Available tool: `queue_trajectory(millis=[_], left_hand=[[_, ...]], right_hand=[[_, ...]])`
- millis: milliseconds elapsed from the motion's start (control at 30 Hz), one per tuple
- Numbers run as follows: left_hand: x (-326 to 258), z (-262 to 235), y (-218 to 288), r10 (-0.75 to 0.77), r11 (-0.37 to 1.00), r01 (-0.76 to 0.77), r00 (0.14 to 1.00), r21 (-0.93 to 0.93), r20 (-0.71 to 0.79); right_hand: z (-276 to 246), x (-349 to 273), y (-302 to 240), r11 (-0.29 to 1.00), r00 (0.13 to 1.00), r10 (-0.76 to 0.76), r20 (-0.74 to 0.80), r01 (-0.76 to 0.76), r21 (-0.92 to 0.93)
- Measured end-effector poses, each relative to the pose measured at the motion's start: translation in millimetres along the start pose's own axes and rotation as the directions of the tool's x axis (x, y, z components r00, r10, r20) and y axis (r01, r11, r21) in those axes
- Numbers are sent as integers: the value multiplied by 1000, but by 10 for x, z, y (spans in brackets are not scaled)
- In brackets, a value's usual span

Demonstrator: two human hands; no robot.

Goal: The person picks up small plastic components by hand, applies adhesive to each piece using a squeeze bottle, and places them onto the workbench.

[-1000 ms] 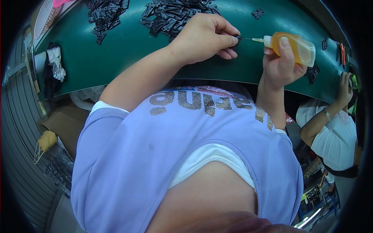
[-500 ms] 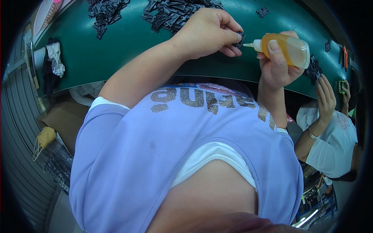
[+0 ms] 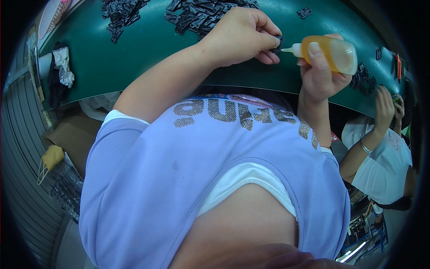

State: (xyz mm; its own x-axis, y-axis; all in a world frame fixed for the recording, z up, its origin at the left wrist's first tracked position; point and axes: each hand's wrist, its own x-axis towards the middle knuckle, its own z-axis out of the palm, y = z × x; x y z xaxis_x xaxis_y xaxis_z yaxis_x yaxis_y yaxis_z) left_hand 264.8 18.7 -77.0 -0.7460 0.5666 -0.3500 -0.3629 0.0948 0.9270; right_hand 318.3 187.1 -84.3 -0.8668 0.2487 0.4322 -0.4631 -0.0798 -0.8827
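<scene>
the left hand (image 3: 242, 36) is clenched around a small black plastic part (image 3: 277, 42), pinched at its fingertips above the green table (image 3: 143, 49). the right hand (image 3: 320, 74) grips a soft, rounded squeeze bottle (image 3: 333, 54) of amber liquid, its white nozzle just beside the part. piles of black parts (image 3: 201, 13) lie on the smooth mat further back. a co-worker's hand (image 3: 385, 101) works at the right edge, near more parts.

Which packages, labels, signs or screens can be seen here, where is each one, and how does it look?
Squeeze bottle: in the right hand, amber, translucent, white nozzle pointing left at the small black part pinched by the left hand; no label visible.
Shirt lettering: glittery print across the lilac shirt.
No screens or signs.
</scene>
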Motion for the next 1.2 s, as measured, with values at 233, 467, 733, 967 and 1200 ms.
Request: queue_trajectory(millis=[233, 467, 733, 967, 1200], left_hand=[[-2, 92, 41, 113, 990, -110, 993, 94, -27], [662, 123, 101, 596, 528, -347, 801, 775, -48], [152, -488, 301, 742, 409, -252, 651, 877, -159], [64, -2078, 679, 362, 465, 368, 751, 805, -552], [48, -2293, 643, 294, 569, 294, 799, 768, -524]], right_hand=[[-332, 181, 29, 919, 929, 115, -352, 34, 392], [-442, 211, 166, 791, 943, 217, -251, -19, 612], [-432, 152, 25, 857, 928, 262, -265, -98, 505], [-281, 231, 13, 851, 943, 266, -202, -132, 508], [-271, 193, 6, 863, 925, 290, -245, -142, 485]])
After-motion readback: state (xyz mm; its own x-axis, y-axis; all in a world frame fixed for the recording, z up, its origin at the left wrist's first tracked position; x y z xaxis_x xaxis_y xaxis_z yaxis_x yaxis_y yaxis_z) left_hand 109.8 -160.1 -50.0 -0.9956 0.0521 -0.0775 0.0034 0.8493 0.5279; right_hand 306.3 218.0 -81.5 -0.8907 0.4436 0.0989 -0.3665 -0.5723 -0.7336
